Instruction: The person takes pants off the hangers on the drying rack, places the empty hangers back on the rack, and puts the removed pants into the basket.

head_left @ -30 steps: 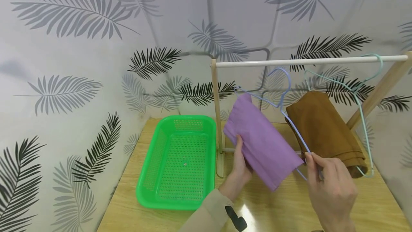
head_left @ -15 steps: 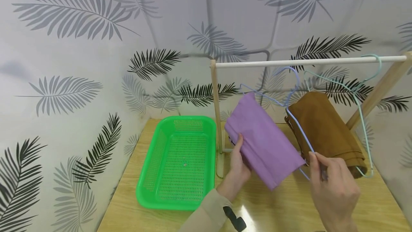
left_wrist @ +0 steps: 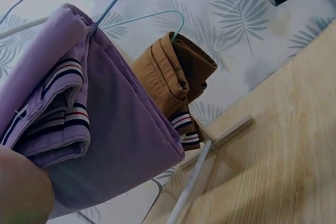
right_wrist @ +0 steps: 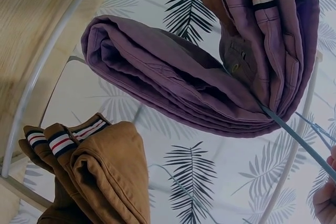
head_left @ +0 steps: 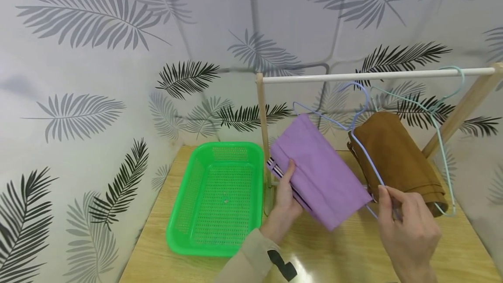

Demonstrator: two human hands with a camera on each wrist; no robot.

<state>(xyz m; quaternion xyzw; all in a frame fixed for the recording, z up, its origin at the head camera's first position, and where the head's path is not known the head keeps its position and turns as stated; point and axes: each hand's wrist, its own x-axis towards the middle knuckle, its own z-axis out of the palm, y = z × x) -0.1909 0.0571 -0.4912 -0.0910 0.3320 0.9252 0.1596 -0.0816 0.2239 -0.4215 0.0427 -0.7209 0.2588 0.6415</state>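
Folded purple trousers (head_left: 322,176) hang over the lower bar of a lilac-blue hanger (head_left: 367,156), tilted in front of the rack. My left hand (head_left: 286,198) grips their left side, thumb on top and fingers hidden beneath. Striped cuffs (left_wrist: 68,72) show on the folded-under layer in the left wrist view. With thumb and fingertips, my right hand (head_left: 410,226) pinches the hanger's right end. The hanger's hook reaches near the rail; contact cannot be made out. Beside it, folded brown trousers (head_left: 397,160) hang on a mint-green hanger (head_left: 445,147).
A white rail (head_left: 338,77) runs between wooden posts (head_left: 262,117), with the mint-green hanger hooked over its right end. Left of the rack, a green plastic basket (head_left: 171,226) stands on the wooden table (head_left: 151,248). A leaf-patterned wall covering (head_left: 118,99) is behind.
My left hand has shifted slightly left and down, and a striped cuff has come into view under the purple trousers. The lilac-blue hanger's hook has swung right, while my right hand moved slightly right.
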